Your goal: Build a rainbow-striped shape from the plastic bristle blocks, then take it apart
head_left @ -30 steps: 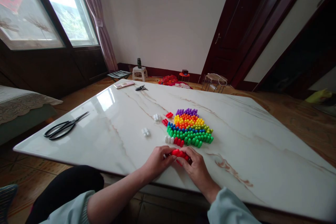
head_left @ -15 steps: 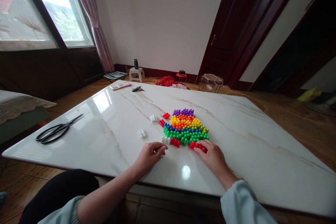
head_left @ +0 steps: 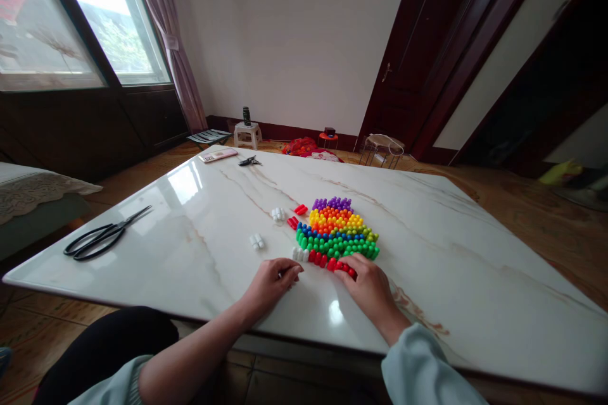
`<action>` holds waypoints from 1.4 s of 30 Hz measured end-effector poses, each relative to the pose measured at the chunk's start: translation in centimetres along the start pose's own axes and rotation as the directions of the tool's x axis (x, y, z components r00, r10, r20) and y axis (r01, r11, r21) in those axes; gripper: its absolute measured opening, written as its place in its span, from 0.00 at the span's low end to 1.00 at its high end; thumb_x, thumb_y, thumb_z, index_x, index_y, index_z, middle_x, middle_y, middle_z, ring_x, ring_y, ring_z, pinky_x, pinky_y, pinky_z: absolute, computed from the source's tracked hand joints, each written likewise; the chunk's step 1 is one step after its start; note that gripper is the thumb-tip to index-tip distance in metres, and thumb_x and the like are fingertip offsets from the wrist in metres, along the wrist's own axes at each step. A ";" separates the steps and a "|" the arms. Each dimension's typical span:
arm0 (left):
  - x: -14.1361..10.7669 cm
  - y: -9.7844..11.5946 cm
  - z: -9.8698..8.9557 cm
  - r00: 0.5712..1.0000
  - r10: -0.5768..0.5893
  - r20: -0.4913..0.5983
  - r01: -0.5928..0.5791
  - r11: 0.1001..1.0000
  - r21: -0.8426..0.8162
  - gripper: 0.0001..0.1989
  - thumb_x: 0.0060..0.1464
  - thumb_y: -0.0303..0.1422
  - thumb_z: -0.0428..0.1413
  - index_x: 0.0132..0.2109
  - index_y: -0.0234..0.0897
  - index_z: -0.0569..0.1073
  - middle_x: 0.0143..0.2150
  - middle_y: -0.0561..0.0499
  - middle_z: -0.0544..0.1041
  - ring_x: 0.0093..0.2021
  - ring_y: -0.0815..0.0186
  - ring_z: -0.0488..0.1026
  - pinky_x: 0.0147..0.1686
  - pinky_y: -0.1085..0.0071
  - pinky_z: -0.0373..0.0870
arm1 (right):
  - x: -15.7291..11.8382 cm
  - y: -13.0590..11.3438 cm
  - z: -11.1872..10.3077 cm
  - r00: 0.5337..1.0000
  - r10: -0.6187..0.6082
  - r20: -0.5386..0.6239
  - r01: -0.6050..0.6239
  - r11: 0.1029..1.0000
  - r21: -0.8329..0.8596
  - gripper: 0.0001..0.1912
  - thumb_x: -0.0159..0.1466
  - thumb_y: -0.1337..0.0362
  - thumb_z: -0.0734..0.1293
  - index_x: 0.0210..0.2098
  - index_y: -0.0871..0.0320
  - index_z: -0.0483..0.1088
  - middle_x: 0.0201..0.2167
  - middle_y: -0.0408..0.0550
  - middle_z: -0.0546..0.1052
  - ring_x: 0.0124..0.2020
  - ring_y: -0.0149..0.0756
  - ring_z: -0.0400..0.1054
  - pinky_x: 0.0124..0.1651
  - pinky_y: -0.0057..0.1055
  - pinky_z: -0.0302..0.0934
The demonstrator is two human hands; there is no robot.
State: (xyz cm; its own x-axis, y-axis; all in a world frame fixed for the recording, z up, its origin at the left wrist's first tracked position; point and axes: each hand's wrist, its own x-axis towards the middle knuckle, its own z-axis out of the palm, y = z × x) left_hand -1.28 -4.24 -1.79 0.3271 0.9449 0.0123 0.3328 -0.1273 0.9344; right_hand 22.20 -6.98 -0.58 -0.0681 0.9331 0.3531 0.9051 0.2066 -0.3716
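Note:
Rows of small glossy capsule-shaped beads [head_left: 335, 228] stand packed together on the white marbled table, running purple, orange, yellow, blue and green. Along their near edge is a short line of white beads [head_left: 300, 254] and red beads [head_left: 317, 259]. My right hand [head_left: 365, 281] has its thumb and fingers closed round a group of red beads [head_left: 339, 265] at the right end of that line. Just in front of the white beads rests my left hand [head_left: 275, 278], fingers curled and thumb pressed in; whatever they hold is hidden.
Loose white beads [head_left: 257, 242], another white cluster [head_left: 278, 214] and red beads [head_left: 301, 209] lie left of the rows. Black scissors [head_left: 107, 234] lie at the table's left. Black-handled pliers [head_left: 249, 161] and a pink phone-like slab [head_left: 218, 154] are at the far edge.
My right hand has slid left with the red beads, bringing them close against the other red beads in the near line. My left hand stays in place.

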 end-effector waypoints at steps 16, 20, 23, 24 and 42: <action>0.0 0.3 -0.2 1.000 0.024 0.007 -0.024 0.999 0.040 0.16 0.55 0.40 0.51 0.36 0.32 0.78 0.27 0.48 0.77 0.25 0.67 0.70 0.27 0.75 0.65 | -0.5 1.9 0.5 0.992 -0.001 -0.126 0.009 0.998 0.065 0.08 0.59 0.66 0.67 0.39 0.57 0.69 0.34 0.46 0.77 0.35 0.38 0.72 0.37 0.32 0.65; 0.0 0.4 -0.3 0.999 0.042 0.003 -0.042 0.996 0.073 0.16 0.55 0.40 0.52 0.35 0.32 0.78 0.27 0.49 0.78 0.26 0.68 0.71 0.28 0.75 0.66 | -0.4 2.0 0.8 0.986 -0.055 -0.156 0.068 0.995 0.076 0.09 0.60 0.68 0.64 0.41 0.58 0.70 0.37 0.48 0.77 0.37 0.38 0.72 0.40 0.32 0.66; 0.0 0.1 -0.1 0.999 0.048 0.005 -0.048 0.996 0.073 0.16 0.56 0.39 0.51 0.35 0.33 0.78 0.27 0.49 0.78 0.26 0.68 0.71 0.28 0.75 0.66 | -0.1 2.0 1.1 0.981 -0.094 -0.172 0.108 0.991 0.075 0.09 0.62 0.67 0.63 0.42 0.58 0.71 0.37 0.49 0.76 0.38 0.38 0.72 0.41 0.33 0.66; 0.0 0.1 0.0 0.999 0.048 0.008 -0.049 0.996 0.070 0.16 0.56 0.39 0.51 0.36 0.33 0.78 0.27 0.49 0.78 0.26 0.68 0.72 0.28 0.75 0.66 | -0.1 2.0 1.1 0.979 -0.103 -0.175 0.118 0.990 0.075 0.09 0.62 0.67 0.63 0.42 0.58 0.71 0.37 0.49 0.76 0.38 0.38 0.72 0.41 0.33 0.66; 2.6 -2.2 -7.8 0.981 0.112 -0.157 0.035 0.697 0.716 0.14 0.54 0.32 0.54 0.48 0.42 0.75 0.44 0.46 0.69 0.42 0.62 0.72 0.45 0.66 0.67 | -0.5 -0.1 0.0 0.952 -0.172 -0.253 0.192 0.980 0.060 0.09 0.66 0.62 0.61 0.41 0.55 0.72 0.40 0.49 0.75 0.39 0.35 0.71 0.42 0.29 0.65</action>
State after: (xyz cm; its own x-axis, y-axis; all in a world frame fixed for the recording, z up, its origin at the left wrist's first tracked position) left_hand -8.05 0.84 -1.03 0.2195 0.9602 0.1726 0.8769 -0.2717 0.3964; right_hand 22.15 -7.51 -0.70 -0.1141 0.7787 0.6169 0.8484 0.3995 -0.3473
